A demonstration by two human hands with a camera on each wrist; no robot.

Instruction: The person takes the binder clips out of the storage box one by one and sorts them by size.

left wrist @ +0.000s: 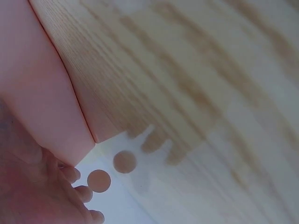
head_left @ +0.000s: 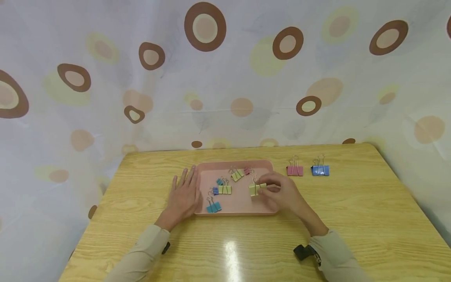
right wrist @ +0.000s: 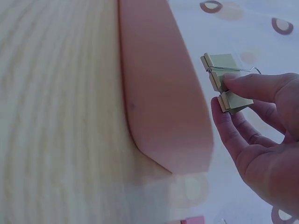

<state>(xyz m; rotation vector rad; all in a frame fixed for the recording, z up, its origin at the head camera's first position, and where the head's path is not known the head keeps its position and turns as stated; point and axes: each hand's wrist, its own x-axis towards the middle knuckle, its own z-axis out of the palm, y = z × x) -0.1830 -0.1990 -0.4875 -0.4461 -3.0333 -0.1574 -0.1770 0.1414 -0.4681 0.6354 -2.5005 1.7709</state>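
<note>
Right hand (head_left: 283, 192): thumb and fingers pinching a yellow binder clip (head_left: 253, 191) over the right part of a pink tray (head_left: 236, 204). Left hand (head_left: 183, 197): fingers extended, against the tray's left side. Other clips (head_left: 224, 190) inside. Wood-grain bench (head_left: 352, 215); pink clip (head_left: 294, 170), blue clip (head_left: 320, 170) right of tray. Behind: pale, spotted sheeting (head_left: 225, 78).

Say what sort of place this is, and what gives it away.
Probably a tabletop work spot, likely indoors: a wooden table, a patterned sheet hanging behind it, and a pink tray holding binder clips.
</note>
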